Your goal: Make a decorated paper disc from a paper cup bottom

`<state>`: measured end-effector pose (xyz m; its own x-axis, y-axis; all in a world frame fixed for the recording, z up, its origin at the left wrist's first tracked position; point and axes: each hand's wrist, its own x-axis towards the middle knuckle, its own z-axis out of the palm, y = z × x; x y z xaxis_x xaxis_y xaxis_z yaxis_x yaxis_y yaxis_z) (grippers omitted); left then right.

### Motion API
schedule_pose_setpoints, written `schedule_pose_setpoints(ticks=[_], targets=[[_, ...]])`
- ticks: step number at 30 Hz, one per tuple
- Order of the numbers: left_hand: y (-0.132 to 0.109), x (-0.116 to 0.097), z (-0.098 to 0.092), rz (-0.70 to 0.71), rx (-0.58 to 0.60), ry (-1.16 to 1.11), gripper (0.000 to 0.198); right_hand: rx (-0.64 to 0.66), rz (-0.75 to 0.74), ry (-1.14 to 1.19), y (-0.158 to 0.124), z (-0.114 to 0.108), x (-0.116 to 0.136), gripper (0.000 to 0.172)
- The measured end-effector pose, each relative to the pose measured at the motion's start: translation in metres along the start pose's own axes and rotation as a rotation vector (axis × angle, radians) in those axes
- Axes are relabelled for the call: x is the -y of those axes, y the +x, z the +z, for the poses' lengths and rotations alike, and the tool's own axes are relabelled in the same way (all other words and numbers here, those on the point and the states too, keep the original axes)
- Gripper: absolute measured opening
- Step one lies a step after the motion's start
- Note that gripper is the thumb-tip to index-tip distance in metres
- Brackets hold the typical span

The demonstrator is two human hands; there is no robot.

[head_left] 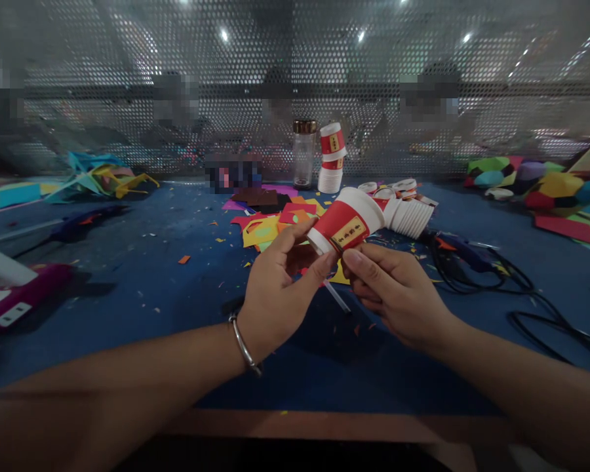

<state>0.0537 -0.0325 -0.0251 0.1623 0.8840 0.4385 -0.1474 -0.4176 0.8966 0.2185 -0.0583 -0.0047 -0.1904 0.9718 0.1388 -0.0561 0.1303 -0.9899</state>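
The left hand (275,288) pinched the base end of a red-and-white paper cup (347,226) and the right hand (398,288) pressed its underside, both grips clamped on it above the blue desk (177,295). The cup looked whole, with nothing cut or stuck on. Cut paper scraps (270,226) and a toppled stack of cups (410,216) lay just behind. Its yellow label bore dark characters too small to read.

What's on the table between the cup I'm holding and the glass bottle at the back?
In the head view, coloured paper scraps lie between the cup and the bottle.
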Motion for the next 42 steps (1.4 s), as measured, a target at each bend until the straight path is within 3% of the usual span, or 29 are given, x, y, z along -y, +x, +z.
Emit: schedule_pose_setpoints(ticks=[5,8,13,18,25,34,39,42], targets=[[0.002,-0.001,-0.001,0.029,-0.007,0.016,0.051,0.001,-0.018,-0.013,0.001,-0.001,0.000,0.049],[0.005,0.000,0.001,-0.042,-0.011,-0.119,0.053,-0.010,-0.048,-0.031,0.003,-0.002,0.001,0.050],[0.009,0.002,0.003,-0.187,0.080,-0.244,0.036,-0.008,-0.044,-0.037,0.004,-0.001,0.001,0.050],[0.011,-0.001,-0.002,-0.070,0.118,-0.179,0.031,0.025,-0.033,-0.028,0.002,-0.001,0.001,0.048],[0.008,-0.001,-0.004,-0.006,0.139,-0.054,0.044,0.024,-0.037,-0.032,0.001,-0.001,0.001,0.048],[0.009,0.002,-0.006,0.121,0.049,0.234,0.048,0.030,-0.018,-0.025,0.003,-0.002,0.002,0.050],[0.009,0.003,-0.002,-0.002,0.077,-0.005,0.060,0.038,-0.020,-0.033,0.004,-0.003,0.006,0.051],[0.009,0.003,0.001,-0.084,0.070,-0.113,0.045,0.020,-0.016,-0.044,0.005,-0.002,0.005,0.053]])
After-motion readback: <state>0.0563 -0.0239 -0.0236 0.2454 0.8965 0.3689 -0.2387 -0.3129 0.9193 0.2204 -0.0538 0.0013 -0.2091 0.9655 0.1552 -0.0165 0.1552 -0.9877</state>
